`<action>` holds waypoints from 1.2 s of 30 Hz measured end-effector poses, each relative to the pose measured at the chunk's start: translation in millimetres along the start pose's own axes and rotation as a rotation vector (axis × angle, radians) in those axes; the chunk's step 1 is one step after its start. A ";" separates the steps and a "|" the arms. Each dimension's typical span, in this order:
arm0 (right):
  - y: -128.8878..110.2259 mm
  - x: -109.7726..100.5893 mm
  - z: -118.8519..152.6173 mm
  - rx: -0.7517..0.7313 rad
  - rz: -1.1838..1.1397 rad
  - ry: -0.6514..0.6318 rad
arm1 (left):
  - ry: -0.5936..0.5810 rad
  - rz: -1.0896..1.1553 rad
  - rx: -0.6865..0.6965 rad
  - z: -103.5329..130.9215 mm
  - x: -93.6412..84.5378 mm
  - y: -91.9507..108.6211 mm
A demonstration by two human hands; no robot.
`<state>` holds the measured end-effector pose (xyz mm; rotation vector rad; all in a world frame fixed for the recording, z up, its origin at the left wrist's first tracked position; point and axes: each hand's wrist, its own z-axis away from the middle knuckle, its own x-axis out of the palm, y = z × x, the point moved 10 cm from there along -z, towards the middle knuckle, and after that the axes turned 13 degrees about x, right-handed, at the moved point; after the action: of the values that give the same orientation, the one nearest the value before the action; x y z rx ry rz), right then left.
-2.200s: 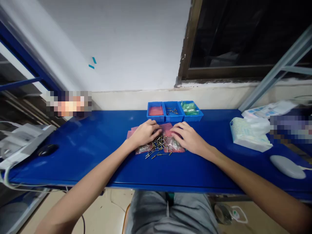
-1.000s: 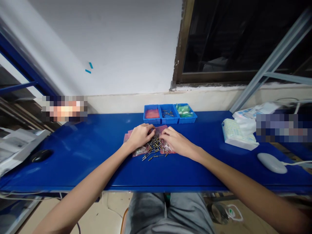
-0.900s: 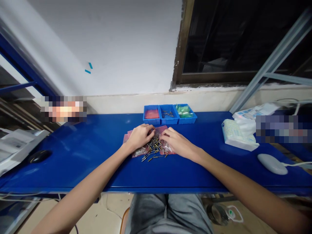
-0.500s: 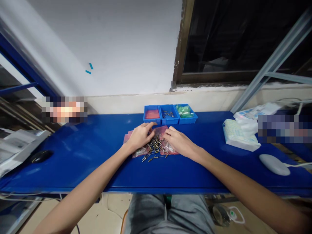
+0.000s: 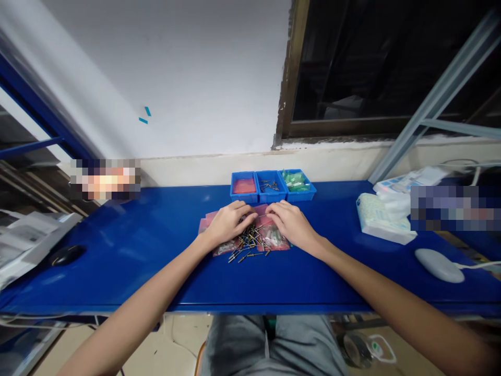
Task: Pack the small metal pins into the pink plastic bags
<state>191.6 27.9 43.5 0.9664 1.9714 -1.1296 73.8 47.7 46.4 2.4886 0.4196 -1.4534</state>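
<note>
Loose pile of small metal pins [image 5: 250,245] on blue tabletop [image 5: 156,261], just nearer than fingertips. Left hand [image 5: 225,224] and right hand [image 5: 291,224] rest on pink bags [image 5: 274,237], fingers curled, grip unclear. Sorting step, likely; next needs fine pinch. Beyond fingers: three blue trays [image 5: 272,187].

Both bare forearms reach forward, converging toward centre. Left hand [image 5: 226,223] palm down, fingers curled, tips angled right. Right hand [image 5: 291,224] palm down, fingers bent, tips angled left. Fingertips of both hands close together, apart.
</note>
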 end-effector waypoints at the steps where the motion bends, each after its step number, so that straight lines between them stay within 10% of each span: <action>1: 1.4 -0.3 0.3 0.018 -0.017 0.008 | -0.004 -0.005 0.022 -0.7 0.1 2.3; 36: -20.3 1.1 6.2 -0.031 -0.046 -0.021 | 0.239 0.156 0.053 -1.9 -17.2 21.0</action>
<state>175.0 15.5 48.3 0.8938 1.9974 -1.1266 74.8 26.6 63.4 2.6799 0.2231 -1.1282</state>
